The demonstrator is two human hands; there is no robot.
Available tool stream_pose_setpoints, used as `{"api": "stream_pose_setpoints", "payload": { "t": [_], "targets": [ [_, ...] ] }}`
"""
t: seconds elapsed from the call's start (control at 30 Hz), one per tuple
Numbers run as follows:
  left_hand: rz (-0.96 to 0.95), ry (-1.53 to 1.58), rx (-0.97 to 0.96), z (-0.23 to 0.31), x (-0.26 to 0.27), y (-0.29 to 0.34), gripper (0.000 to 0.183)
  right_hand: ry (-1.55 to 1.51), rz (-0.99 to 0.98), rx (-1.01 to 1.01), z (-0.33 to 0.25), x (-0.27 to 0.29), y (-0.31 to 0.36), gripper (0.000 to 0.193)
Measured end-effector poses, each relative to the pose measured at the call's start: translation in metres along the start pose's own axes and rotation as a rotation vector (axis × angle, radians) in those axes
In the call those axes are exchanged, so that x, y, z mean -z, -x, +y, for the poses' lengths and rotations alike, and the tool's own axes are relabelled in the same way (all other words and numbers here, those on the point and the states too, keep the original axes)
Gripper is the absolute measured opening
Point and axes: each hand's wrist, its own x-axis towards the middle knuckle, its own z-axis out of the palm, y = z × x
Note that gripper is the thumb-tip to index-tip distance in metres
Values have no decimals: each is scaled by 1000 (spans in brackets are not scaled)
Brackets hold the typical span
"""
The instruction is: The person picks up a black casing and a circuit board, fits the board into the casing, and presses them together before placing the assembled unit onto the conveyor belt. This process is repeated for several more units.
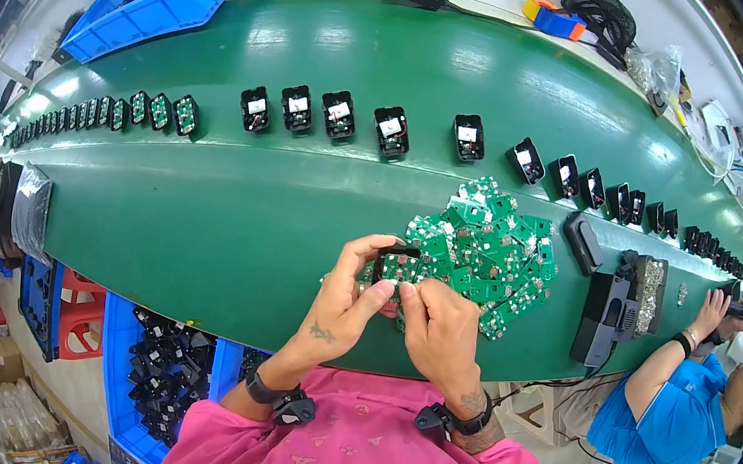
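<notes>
Close to the table's front edge, a small black plastic housing (383,263) with a green circuit board (401,267) in it is between my hands. My left hand (345,302) is closed around the housing's left side, its thumb on the near end of the board. My right hand (441,328) is closed at the near right, its thumb pressing beside the left one. The fingers under the housing are hidden. Just beyond and to the right lies a loose pile of green circuit boards (491,252), partly behind my right hand.
Black housings (337,115) with white parts inside stand in a row across the green table (202,238); housings with boards (160,112) continue left. A blue crate (152,11) sits far left. A black device (606,315) stands right. Co-workers sit at both sides, one in a blue shirt (676,413).
</notes>
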Motion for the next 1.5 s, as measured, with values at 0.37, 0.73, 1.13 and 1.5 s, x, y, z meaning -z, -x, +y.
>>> {"api": "stream_pose_setpoints", "payload": {
  "t": [0.37, 0.73, 1.13, 1.5],
  "targets": [
    [50, -237, 132, 9, -8, 0, 34, -192, 28, -157, 1, -5, 5, 23],
    [84, -256, 104, 8, -16, -1, 35, -296, -55, -210, 2, -7, -5, 35],
    [496, -643, -445, -5, -23, 19, 30, -468, 53, -58, 6, -39, 10, 36],
    [620, -477, -376, -3, 16, 24, 26, -285, -159, -9, -31, -65, -11, 34]
  ]
}}
